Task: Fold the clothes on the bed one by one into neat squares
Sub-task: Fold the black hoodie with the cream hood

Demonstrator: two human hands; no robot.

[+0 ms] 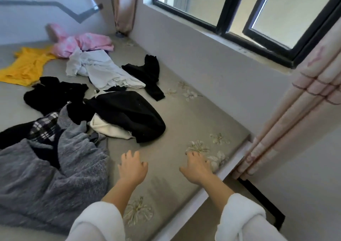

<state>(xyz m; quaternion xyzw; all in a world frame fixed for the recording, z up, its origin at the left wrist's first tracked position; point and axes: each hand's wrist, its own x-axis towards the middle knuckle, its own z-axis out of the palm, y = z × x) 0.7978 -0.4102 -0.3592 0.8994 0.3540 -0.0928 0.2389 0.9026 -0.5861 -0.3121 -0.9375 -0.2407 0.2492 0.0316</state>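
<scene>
Both hands empty, fingers spread: left hand [132,167] and right hand [196,166] hover over the bare near-right bed [184,115]. Clothes lie unfolded to the left and far; grey fleece [55,168] nearest. Best: take one garment only, spread flat here first.

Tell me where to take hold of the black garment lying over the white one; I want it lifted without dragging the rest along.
Take the black garment at its free rounded edge nearest the window side, coming in from the right with the right hand. That edge lies on bare bed, while its left side overlaps the white garment and other clothes.
</scene>
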